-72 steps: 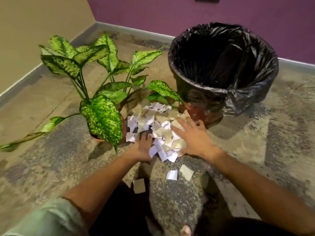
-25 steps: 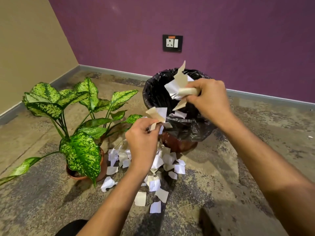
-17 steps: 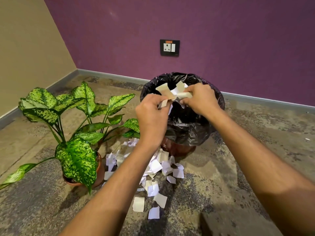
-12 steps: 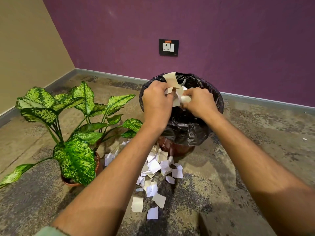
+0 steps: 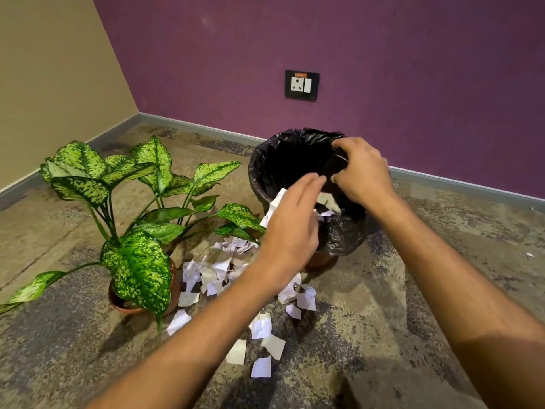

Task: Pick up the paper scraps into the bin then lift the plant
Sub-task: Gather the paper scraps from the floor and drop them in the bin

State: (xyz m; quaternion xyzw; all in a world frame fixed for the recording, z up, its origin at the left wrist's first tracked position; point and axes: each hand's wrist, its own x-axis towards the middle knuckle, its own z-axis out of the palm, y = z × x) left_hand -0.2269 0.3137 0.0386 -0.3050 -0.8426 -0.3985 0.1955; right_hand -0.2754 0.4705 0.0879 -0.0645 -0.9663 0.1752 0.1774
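Both hands have let go since half a second ago: the left hand (image 5: 290,222) hangs with fingers spread just in front of the bin (image 5: 265,172), a few scraps falling past it, and the right hand (image 5: 361,172) hovers loosely curled over the bin's mouth, holding nothing visible. One load done, I'd say; most paper scraps (image 5: 224,270) lie on the mottled floor (image 5: 427,276) before the bin. The plant (image 5: 132,208) stands left of the bin, unlifted; a purple wall (image 5: 413,69) with a socket (image 5: 302,85) rises behind.

Over the bin (image 5: 267,172) at twelve o'clock both hands hover, the left hand (image 5: 290,222) with straight fingers, the right hand (image 5: 361,172) loosely curled, paper scraps (image 5: 218,270) on the floor (image 5: 413,290) beside the plant (image 5: 132,208) at nine o'clock.
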